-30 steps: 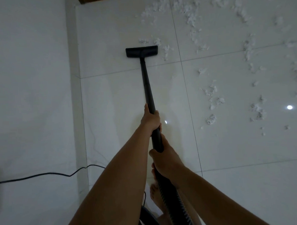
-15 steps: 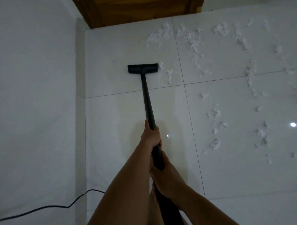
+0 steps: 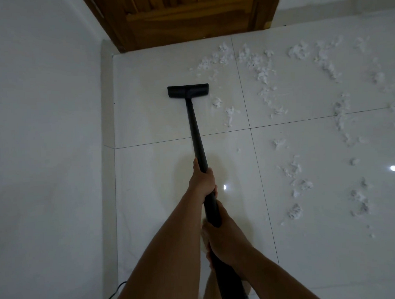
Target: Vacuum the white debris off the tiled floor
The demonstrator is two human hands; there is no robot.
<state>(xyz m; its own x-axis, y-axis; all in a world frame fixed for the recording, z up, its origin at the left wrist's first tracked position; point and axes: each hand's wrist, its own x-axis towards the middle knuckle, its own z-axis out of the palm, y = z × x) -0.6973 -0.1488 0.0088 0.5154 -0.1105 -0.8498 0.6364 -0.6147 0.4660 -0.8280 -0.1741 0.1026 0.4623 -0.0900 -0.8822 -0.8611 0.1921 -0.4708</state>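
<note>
A black vacuum wand (image 3: 196,131) runs from my hands out to a flat black floor head (image 3: 187,91) resting on the glossy white tiled floor (image 3: 152,173). My left hand (image 3: 202,179) grips the wand higher up. My right hand (image 3: 225,240) holds it lower, where the ribbed hose begins. White debris (image 3: 230,113) lies just right of the head. More shreds are scattered along the far side (image 3: 259,69) and down the right (image 3: 299,187).
A white wall (image 3: 46,132) runs along the left, close to the floor head. A wooden door (image 3: 187,17) stands at the far end. A black power cord (image 3: 112,295) shows at the bottom left. My feet are partly visible under the hose.
The view has tilted up, bringing the wooden door into sight. The floor head has slid past the small shreds near it, which now lie to its right. Both hands keep their grip.
</note>
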